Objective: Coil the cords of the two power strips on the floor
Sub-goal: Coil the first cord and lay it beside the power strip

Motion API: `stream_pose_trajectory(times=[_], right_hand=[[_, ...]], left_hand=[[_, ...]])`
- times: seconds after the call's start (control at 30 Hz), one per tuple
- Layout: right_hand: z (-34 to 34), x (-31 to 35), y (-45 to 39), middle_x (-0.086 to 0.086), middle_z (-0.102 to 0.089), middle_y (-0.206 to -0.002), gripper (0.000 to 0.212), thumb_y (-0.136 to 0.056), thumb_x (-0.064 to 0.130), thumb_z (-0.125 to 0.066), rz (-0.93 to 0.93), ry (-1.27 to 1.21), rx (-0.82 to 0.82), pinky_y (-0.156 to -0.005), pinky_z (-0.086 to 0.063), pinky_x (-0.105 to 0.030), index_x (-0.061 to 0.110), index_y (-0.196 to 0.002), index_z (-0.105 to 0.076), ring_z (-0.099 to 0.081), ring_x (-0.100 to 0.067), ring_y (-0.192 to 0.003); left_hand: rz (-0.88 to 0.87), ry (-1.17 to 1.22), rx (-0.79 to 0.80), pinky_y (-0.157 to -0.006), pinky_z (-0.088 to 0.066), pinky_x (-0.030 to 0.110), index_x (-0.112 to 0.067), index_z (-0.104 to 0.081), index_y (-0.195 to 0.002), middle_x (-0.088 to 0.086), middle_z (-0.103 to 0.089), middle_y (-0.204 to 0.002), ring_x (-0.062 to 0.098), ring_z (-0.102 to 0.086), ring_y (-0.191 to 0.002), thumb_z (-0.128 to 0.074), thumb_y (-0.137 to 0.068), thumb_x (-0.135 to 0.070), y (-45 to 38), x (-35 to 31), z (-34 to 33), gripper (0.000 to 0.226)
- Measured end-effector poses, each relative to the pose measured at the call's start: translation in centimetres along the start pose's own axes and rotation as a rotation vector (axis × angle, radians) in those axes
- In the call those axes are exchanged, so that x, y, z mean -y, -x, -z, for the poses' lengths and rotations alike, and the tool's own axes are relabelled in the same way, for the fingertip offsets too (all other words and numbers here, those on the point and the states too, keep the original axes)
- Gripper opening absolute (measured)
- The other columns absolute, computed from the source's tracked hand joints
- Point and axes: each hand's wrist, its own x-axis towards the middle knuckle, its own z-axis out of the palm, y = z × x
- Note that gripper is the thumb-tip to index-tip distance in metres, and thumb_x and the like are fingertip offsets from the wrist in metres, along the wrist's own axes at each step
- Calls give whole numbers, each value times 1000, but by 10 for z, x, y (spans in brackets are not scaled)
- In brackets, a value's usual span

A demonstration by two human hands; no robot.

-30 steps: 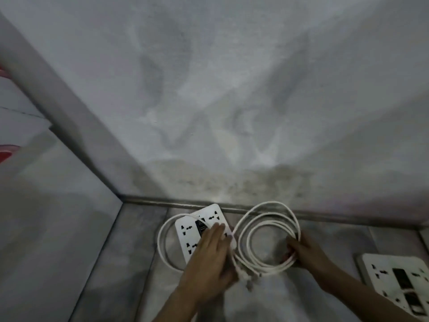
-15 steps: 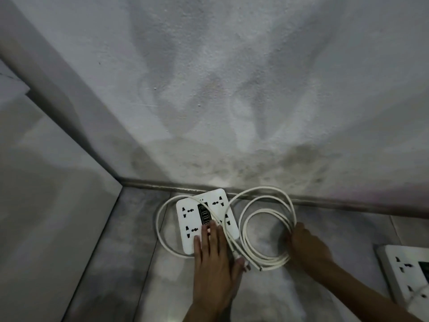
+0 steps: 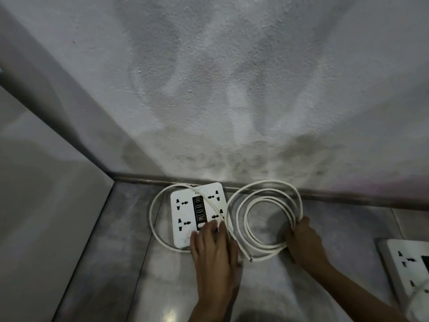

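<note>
A square white power strip (image 3: 185, 214) with a black centre panel lies flat on the grey floor close to the wall. Its white cord (image 3: 267, 189) loops round the strip's left side, crosses its top and forms several round turns to the right. My left hand (image 3: 212, 254) lies flat, fingers straight, on the strip's near right corner. My right hand (image 3: 304, 242) grips the bundled turns at the coil's right side. A loose cord end lies between my hands. The second white power strip (image 3: 408, 270) is partly in view at the right edge.
A rough white wall (image 3: 232, 89) rises right behind the strip, with a dark skirting line (image 3: 348, 196) at its foot. A pale panel (image 3: 46, 205) stands along the left. The grey tiled floor (image 3: 116, 263) extends toward me.
The view has shifted closer. My left hand slid up onto the strip with straight fingers. The coil has settled flatter on the floor, with my right hand still at its right side.
</note>
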Motion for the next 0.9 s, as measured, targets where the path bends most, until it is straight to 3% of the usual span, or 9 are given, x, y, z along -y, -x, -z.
stream_pose_trajectory(times=[0.1, 0.23, 0.47, 0.6, 0.7, 0.8, 0.9], right_hand=[[-3, 4, 3, -31, -60, -107, 31, -90, 18, -53, -11, -59, 23, -77, -44, -40, -5, -108, -39, -60, -45, -99], [-8, 6, 7, -23, -67, -93, 29, -88, 25, -57, -8, -142, 14, -68, -45, -37, 5, -94, -37, -65, -39, -85], [-10, 6, 5, -17, -69, -76, 33, -83, 31, -62, -44, -201, 8, -69, -53, -40, 7, -91, -39, -67, -34, -69], [-11, 8, 5, -8, -63, -55, 26, -86, 24, -58, -45, -265, 45, -55, -49, -32, 7, -89, -39, -61, -23, -45], [-14, 12, 10, -13, -67, -58, 23, -88, 18, -55, -59, -417, 124, -46, -51, -36, 5, -93, -36, -63, -29, -43], [-14, 13, 14, -17, -68, -62, 24, -89, 19, -54, -74, -507, 130, -46, -53, -34, 3, -97, -38, -64, -29, -46], [-13, 8, 12, -13, -70, -66, 46, -90, 45, -53, -29, -316, 92, -55, -55, -35, 1, -99, -42, -68, -28, -55]], left_hand=[[103, 50, 61, -75, -47, 39, -20, -61, -107, 2, -60, -98, 25, -58, -90, -50, -82, -29, -8, -13, 9, 29], [303, 299, 147, -70, -43, 35, -13, -52, -90, 4, -58, -90, 28, -60, -86, -53, -89, -12, -15, -21, 16, 3], [321, 366, 86, -63, -31, 24, -15, -46, -82, 5, -61, -82, 25, -57, -76, -57, -87, -14, -27, -16, 42, 12], [417, 513, 180, -58, -46, 24, -14, -50, -78, 1, -62, -69, 14, -60, -62, -61, -85, -11, -38, -24, 42, 13], [525, 694, 343, -60, -61, 39, -12, -55, -83, 12, -70, -77, 23, -71, -58, -62, -87, -12, -42, -27, 24, 8], [410, 578, 328, -63, -60, 39, -12, -63, -86, 7, -73, -80, 19, -72, -65, -66, -86, -26, -38, -23, 14, 14], [239, 280, 134, -61, -48, 30, -15, -63, -80, 2, -70, -78, 19, -65, -72, -63, -87, -22, -26, -19, 22, 10]])
